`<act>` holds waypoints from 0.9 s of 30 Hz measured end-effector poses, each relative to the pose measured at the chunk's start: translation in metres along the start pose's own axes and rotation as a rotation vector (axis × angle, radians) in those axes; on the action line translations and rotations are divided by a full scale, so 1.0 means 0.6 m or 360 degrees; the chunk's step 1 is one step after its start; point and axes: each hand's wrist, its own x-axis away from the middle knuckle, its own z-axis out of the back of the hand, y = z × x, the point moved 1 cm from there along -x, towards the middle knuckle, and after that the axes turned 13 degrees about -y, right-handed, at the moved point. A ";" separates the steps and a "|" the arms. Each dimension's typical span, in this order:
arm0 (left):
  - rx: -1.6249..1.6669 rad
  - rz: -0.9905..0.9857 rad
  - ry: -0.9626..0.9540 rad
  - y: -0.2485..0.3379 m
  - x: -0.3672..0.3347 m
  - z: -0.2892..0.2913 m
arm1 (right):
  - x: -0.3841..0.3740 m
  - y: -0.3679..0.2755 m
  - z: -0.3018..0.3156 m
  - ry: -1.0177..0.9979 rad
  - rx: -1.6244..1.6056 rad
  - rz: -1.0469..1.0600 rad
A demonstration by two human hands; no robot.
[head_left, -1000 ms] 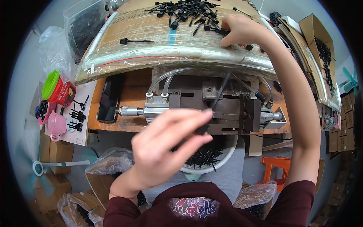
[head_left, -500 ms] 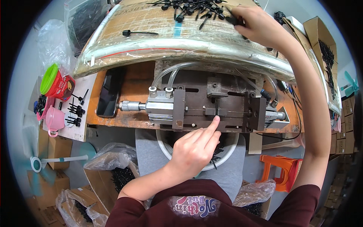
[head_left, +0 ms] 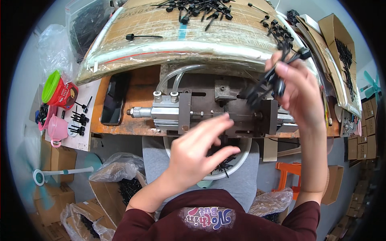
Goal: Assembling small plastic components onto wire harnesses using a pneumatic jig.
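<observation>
My right hand (head_left: 303, 90) is raised over the right end of a metal clamping fixture (head_left: 185, 108). Its fingers are closed around a bunch of thin black rods with knobbed heads (head_left: 263, 82), somewhat blurred. In front of the fixture's middle hovers my left hand (head_left: 193, 150), fingers apart and nothing visible in it. The small centre block of the fixture is partly hidden behind those fingers. Below, on my lap, a white basin (head_left: 242, 162) holds more black rods (head_left: 226, 165), partly covered by my left hand.
A plastic-wrapped cardboard surface (head_left: 161, 48) behind the fixture carries loose black rods. Clear air tubes (head_left: 175, 76) arch over the fixture. To the left are a phone (head_left: 114, 98), a pink cup (head_left: 58, 128) and a red tub (head_left: 66, 94). An orange stool (head_left: 283, 176) stands at lower right.
My right hand has come back from the pile on the cardboard, carrying a bunch of rods. My left hand has drawn back from the centre block, its pointing finger lifted and fingers spread.
</observation>
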 end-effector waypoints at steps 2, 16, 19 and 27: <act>-0.0048 -0.0108 0.0170 0.014 -0.008 0.021 | 0.034 0.018 -0.025 -0.0013 -0.0190 -0.0122; -0.0229 -0.0115 -0.0067 0.008 0.030 0.008 | 0.098 0.070 -0.034 0.0093 -0.0378 -0.0204; -0.0634 -0.0145 -0.0155 -0.018 0.028 -0.019 | 0.105 0.067 -0.026 0.0171 -0.0424 -0.0133; -0.0932 -0.0149 -0.0146 -0.023 0.003 -0.040 | 0.118 0.078 -0.021 0.0158 -0.0517 -0.0153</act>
